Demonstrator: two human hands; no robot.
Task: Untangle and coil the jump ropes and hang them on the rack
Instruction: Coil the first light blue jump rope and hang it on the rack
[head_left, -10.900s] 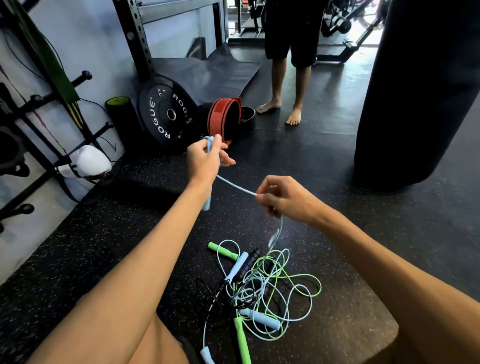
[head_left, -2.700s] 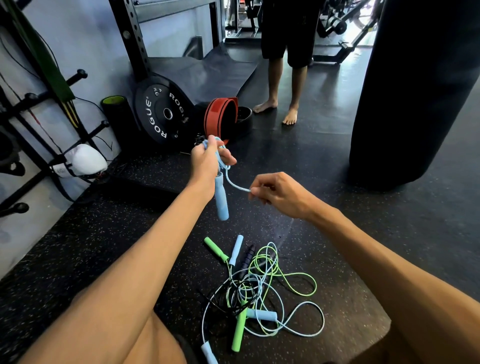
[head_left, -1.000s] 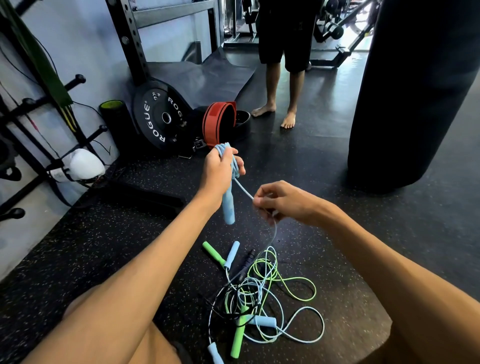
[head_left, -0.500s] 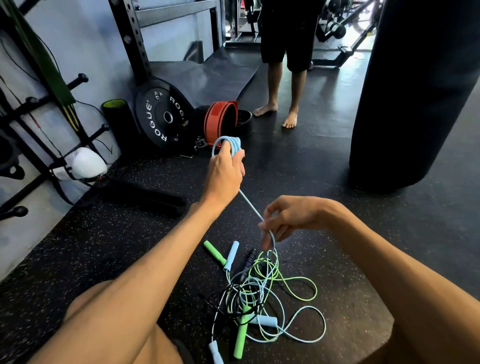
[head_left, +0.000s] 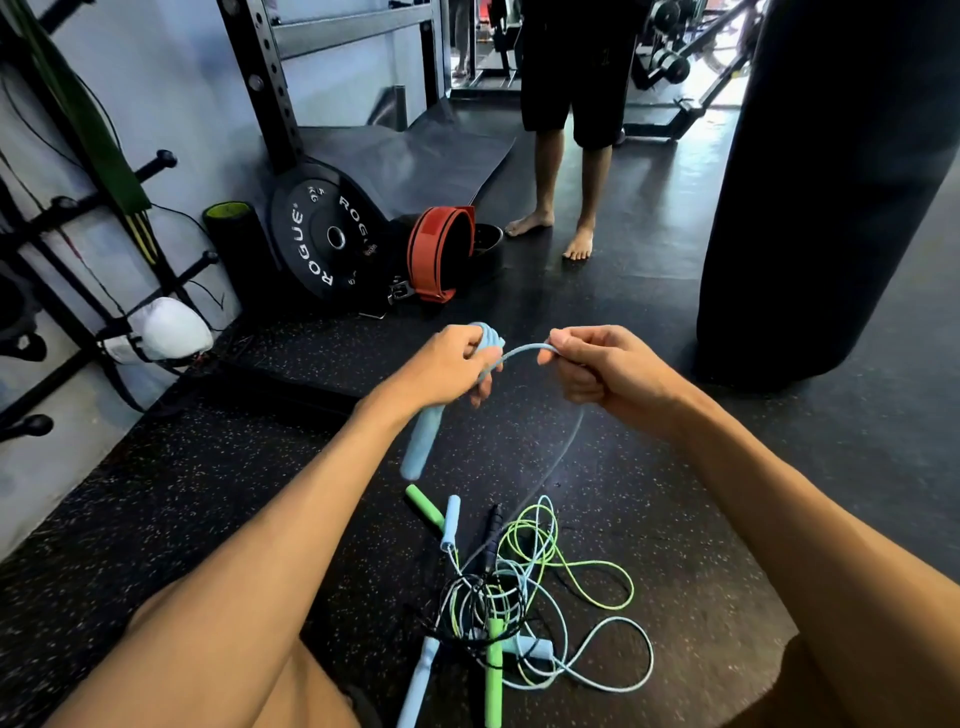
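Observation:
My left hand grips a small coil of light blue jump rope, and that rope's blue handle hangs below the fist. My right hand pinches the same cord a short way to the right, so the cord arches between the hands. From my right hand the cord drops to a tangled pile of blue, green and black jump ropes on the floor between my knees. The black peg rack is on the wall at the left.
A black Rogue weight plate, a red belt and a foam roller lean by the steel upright. A barefoot person stands beyond them. A black punching bag hangs at right. A white pad hangs low on the rack.
My right hand has risen from just above the pile to the level of my left hand, lifting more cord. My left hand has dropped slightly, and its handle shows again below the fist.

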